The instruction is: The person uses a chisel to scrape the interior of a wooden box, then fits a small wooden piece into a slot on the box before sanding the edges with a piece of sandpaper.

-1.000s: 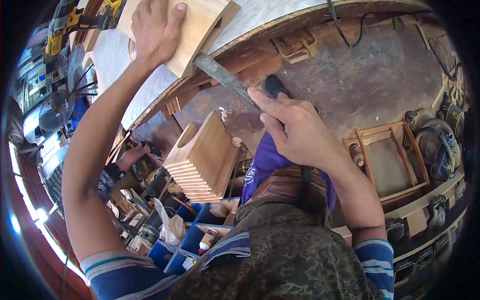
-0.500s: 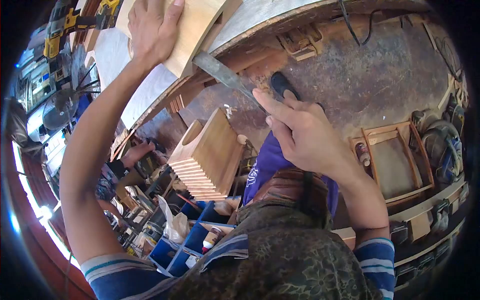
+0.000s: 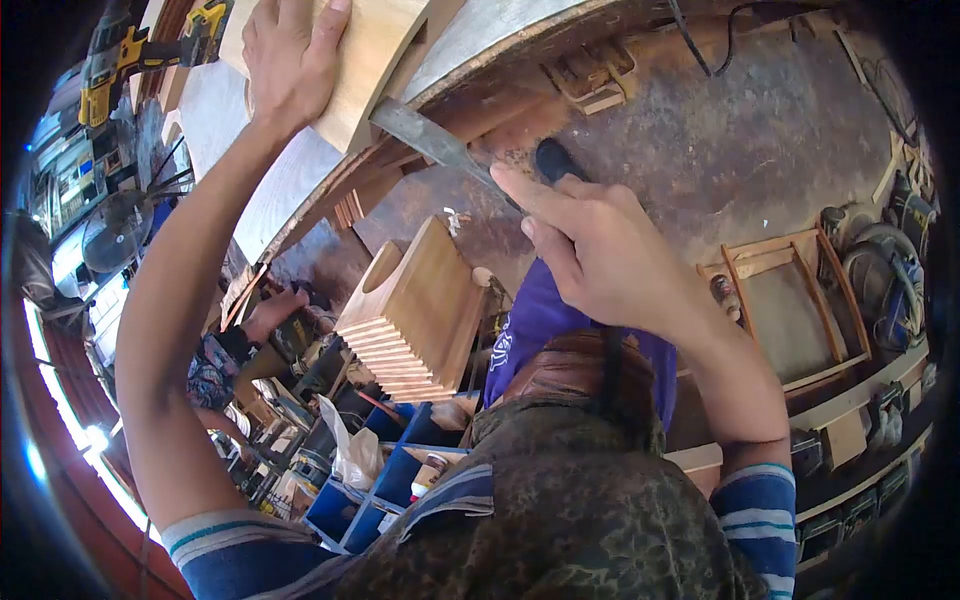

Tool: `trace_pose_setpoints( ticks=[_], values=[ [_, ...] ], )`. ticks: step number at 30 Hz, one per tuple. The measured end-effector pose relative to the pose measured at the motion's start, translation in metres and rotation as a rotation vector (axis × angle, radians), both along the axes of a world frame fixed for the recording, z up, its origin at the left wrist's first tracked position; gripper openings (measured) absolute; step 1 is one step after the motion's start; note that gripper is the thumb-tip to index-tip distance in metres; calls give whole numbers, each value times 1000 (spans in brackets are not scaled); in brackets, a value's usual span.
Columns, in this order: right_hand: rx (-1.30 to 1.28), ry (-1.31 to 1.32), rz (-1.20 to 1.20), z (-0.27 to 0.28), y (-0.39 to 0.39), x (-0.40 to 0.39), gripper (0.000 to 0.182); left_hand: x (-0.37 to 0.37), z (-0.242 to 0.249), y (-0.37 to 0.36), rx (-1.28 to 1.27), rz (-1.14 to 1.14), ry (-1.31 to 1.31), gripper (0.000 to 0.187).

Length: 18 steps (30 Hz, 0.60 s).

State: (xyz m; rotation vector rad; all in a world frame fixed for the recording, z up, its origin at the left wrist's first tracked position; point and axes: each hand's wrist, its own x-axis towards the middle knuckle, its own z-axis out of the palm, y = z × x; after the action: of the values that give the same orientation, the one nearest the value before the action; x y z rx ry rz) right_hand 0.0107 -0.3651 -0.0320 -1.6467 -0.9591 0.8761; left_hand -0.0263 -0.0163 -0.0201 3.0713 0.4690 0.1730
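Note:
A pale wooden board (image 3: 385,62) lies on the light-topped workbench (image 3: 285,190) at the upper left. My left hand (image 3: 292,75) rests on it with fingers stretched out and thumb apart. In my right hand (image 3: 610,255) is a chisel (image 3: 430,137), its flat metal blade angled up and left, with my index finger laid along the neck. The blade's end is at the near edge of the board, by the corner. My palm and fingers hide the chisel's handle.
Below the bench stands a stack of cut wooden pieces (image 3: 445,310) beside a blue divided box (image 3: 365,510) holding a glue bottle (image 3: 428,478). A yellow drill (image 3: 110,65) lies at upper left. A wooden frame (image 3: 790,310) is on the floor at right. Another person's leg (image 3: 270,315) shows at left.
Both hands, the board and the chisel appear slightly further left, along with a small shift of the whole view. The chisel stays at the board's edge.

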Motion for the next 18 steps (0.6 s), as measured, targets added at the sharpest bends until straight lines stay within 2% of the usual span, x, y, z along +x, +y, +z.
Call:
trace_pose_setpoints(
  ticks=[4, 6, 18],
  values=[
    [42, -28, -29, -7, 1, -2, 50, 4, -2, 8, -3, 9, -12, 71],
    [52, 9, -37, -3, 4, -3, 50, 4, -9, 15, -1, -153, -116, 66],
    [122, 23, -54, -14, 5, -4, 49, 5, -9, 18, 11, -130, -103, 68]
  ],
)
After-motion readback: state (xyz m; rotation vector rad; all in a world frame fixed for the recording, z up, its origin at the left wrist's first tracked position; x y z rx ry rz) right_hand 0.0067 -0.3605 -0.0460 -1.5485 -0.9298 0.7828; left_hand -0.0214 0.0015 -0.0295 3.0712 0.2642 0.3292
